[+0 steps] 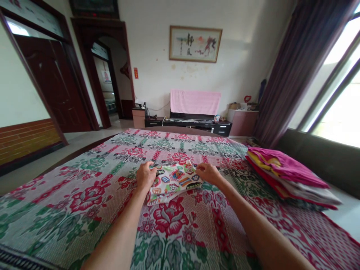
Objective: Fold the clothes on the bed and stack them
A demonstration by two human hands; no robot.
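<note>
A small folded garment (176, 180) with a bright cartoon print lies on the flowered bedspread (92, 228) in front of me. Its exact kind does not show. At its far left corner, my left hand (146, 175) grips the cloth with curled fingers. My right hand (208, 173) pinches the opposite far corner between thumb and fingers. The near edge lies a little uneven, with a lower layer showing at the left.
To the right sits a stack of folded clothes (287, 174), pink on top. Beyond the bed stand a black low cabinet (222, 129) and a screen under a pink cloth (195, 101). A purple curtain (281, 75) hangs by the window. Doorways are at the left.
</note>
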